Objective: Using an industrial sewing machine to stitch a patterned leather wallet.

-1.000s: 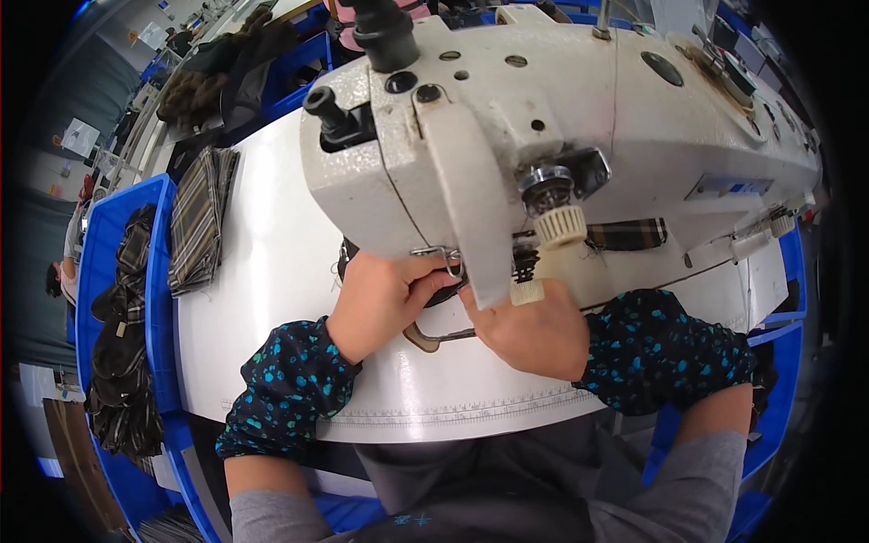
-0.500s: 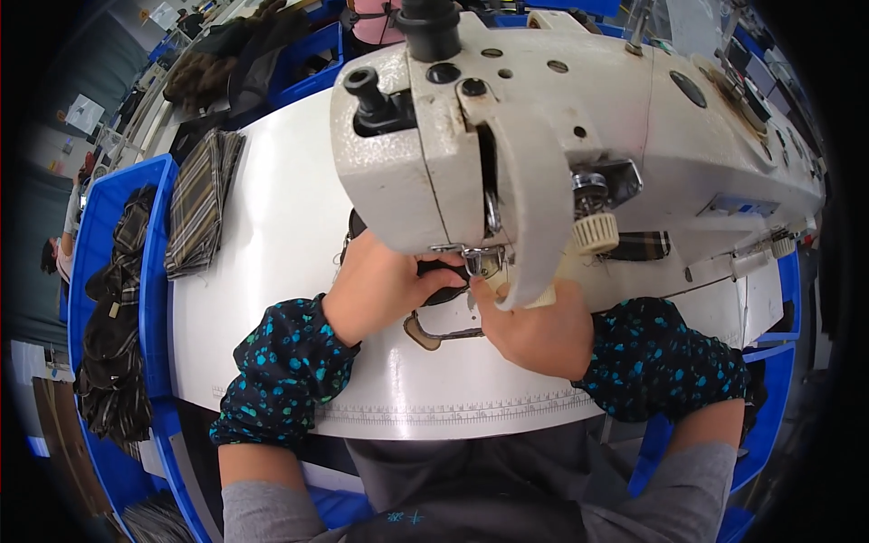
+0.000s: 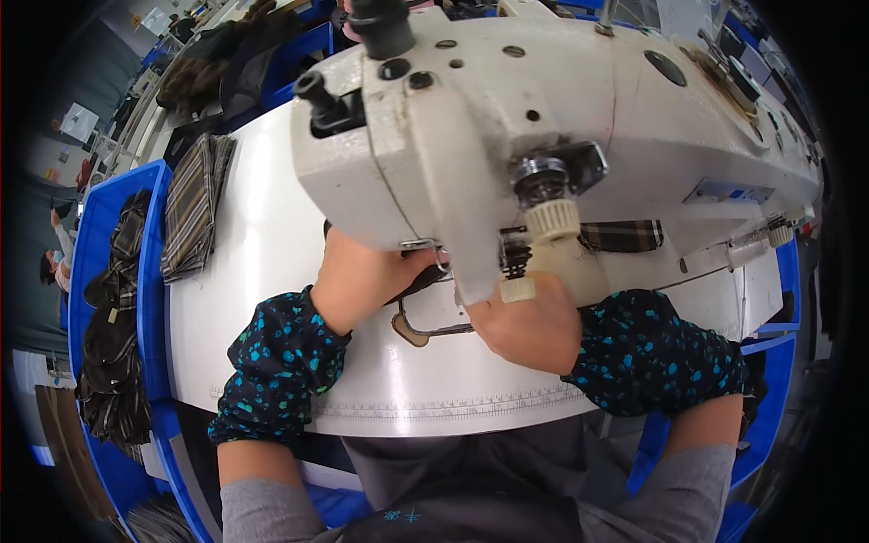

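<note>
Both hands are at the needle area of a white sewing machine [image 3: 353, 185]. My left hand [image 3: 358, 276] has bent fingers closed on a dark fabric piece [image 3: 418, 282] lying under the machine head; the fingertips are partly hidden by it. To the right of the needle is my right hand [image 3: 532, 328], low over the white table, its fingers mostly covered by the machine's front guard [image 3: 462, 181] and tension parts. What those fingers hold cannot be seen. Dark sleeve covers with blue specks are on both forearms.
A stack of plaid fabric pieces [image 3: 197, 206] lies at the table's left edge, beside a blue bin [image 3: 156, 299] of dark fabric pieces. Another plaid piece [image 3: 625, 235] rests behind the tension knob [image 3: 552, 220]. A printed ruler [image 3: 434, 405] runs along the front edge.
The view has shifted, so the machine head appears farther left and hides more of both hands' fingertips. My hands stay close to the needle area.
</note>
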Demonstrator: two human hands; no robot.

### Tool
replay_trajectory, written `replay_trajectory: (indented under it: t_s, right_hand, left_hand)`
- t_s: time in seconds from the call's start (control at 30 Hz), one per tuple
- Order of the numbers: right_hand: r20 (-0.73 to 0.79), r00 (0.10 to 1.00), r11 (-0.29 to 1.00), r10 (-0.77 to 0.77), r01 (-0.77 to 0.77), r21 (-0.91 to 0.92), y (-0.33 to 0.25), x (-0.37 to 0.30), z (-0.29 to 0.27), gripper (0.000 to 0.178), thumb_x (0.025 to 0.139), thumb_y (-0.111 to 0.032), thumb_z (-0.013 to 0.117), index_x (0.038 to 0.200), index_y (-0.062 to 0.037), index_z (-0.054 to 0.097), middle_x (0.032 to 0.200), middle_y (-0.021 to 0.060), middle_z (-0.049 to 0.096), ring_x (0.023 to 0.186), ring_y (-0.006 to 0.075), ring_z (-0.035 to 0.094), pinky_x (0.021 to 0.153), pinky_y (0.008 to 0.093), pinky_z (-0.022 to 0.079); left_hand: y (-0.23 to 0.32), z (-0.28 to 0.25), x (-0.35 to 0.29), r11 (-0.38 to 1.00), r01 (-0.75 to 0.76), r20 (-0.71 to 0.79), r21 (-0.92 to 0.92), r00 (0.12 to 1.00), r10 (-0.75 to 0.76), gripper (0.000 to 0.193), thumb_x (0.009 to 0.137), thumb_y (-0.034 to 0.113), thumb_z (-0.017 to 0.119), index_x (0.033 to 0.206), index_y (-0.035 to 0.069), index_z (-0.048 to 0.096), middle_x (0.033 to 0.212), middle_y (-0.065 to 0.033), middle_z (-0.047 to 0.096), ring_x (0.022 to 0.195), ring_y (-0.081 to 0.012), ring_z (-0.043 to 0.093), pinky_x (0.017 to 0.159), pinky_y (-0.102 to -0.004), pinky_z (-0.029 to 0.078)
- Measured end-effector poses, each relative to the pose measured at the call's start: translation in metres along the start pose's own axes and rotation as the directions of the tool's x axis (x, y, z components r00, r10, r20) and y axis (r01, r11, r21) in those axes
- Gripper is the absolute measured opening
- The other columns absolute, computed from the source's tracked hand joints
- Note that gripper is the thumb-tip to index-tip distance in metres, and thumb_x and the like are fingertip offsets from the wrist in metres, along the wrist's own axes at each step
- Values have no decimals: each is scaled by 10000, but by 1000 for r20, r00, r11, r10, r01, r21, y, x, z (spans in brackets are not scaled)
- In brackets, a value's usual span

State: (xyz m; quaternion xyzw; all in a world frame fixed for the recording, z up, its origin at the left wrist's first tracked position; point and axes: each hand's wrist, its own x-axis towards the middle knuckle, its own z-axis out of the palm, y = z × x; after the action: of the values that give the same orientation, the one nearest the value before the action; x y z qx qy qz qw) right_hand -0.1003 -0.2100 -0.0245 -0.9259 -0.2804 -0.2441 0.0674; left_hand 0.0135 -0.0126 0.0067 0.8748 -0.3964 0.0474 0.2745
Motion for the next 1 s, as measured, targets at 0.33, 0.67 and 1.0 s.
replay_trajectory:
  t_s: [0.33,0.67,1.0]
  right_hand:
    - [40,999,995,21,-24,101,0,-2,0,160,793,-119,645,937,-52,663,741,52,637,560,210,622,476,356,475]
    - [-51,999,993,20,-14,115,-1,2,-5,128,792,-114,654,673,-72,643,672,77,626,577,216,661,473,355,480]
    - [65,997,999,-53,52,17,-14,-5,-16,236,756,-130,664,957,-18,718,846,28,654,496,124,522,441,283,400]
  left_hand:
    - [-9,5,-6,976,35,165,213,984,-71,265,798,172,775,1040,77,726,977,-105,731,885,-297,685,772,-367,541]
    - [9,-3,-3,995,-21,83,98,997,13,369,746,200,819,1062,38,716,1036,-131,731,938,-328,685,846,-395,534]
    - [-13,4,-5,999,-40,89,20,995,39,244,882,65,684,1117,2,676,992,-141,720,838,-265,667,750,-357,524]
